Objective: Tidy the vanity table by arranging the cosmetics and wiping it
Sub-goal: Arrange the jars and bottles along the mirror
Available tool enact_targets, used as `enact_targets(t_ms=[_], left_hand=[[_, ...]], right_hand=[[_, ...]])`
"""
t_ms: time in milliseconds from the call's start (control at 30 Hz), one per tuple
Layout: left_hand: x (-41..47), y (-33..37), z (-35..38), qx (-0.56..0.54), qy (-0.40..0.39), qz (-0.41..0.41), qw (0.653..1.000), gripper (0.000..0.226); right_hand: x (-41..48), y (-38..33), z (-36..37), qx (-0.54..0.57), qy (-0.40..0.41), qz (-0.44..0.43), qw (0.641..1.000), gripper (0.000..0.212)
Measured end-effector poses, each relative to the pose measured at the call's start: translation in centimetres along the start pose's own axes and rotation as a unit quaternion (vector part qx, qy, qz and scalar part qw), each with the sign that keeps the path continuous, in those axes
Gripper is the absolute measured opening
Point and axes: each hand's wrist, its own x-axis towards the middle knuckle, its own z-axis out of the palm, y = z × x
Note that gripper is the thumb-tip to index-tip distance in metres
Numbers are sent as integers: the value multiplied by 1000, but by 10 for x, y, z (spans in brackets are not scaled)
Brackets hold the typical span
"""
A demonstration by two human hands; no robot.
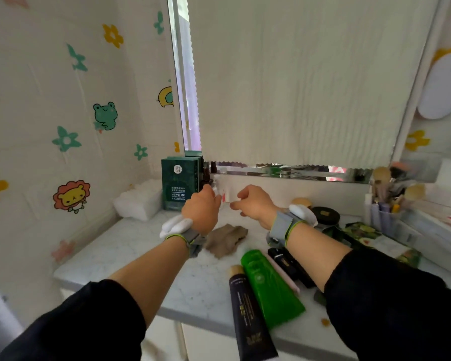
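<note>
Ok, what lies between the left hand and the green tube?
In the head view, a crumpled brown cloth lies between the left hand and the green tube.

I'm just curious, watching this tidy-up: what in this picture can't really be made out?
Head view:
- White item between left hand and right hand: blurred, partly behind fingers.
- Left hand's grip: hidden by its own back.
- Black tube: end cut off by bottom edge.
- Black case: partly under right forearm.
- Makeup brushes: blurred.

Blurred white item (229, 195) partly hidden behind left hand (201, 208), its label unreadable
</note>
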Motion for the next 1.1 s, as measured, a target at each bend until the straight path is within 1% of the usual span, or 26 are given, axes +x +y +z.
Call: enact_targets(t_ms=[100, 200, 300, 467, 600, 800, 933, 1100], left_hand=[[-23, 3, -10, -70, -62, 53, 994, 16], [-48, 8, -19, -84, -89, 92, 988, 12], [-74, 11, -25, -55, -99, 121, 986, 12], [-104, 10, -32, 1, -150, 173, 973, 11], [-120, 9, -35, 21, -174, 197, 964, 18], [-134, 1, -32, 61, -211, 304, 927, 26], [-140, 0, -30, 106, -236, 309, 915, 40], [-148, 0, -30, 149, -257, 287, 911, 52]], right_hand=[[-26, 4, -8, 2, 0, -11, 1000, 40], [-49, 13, -13, 3, 10, -16, 1000, 37], [-72, 21, -17, -12, 4, -13, 1000, 37], [-97, 36, -17, -20, -6, 3, 1000, 45], [-114, 48, -16, -33, 4, 15, 999, 48], [-129, 54, -18, -92, -20, 13, 995, 56], [-137, 56, -19, -149, -35, 12, 988, 60], [-144, 55, -15, -193, -38, 2, 980, 66]])
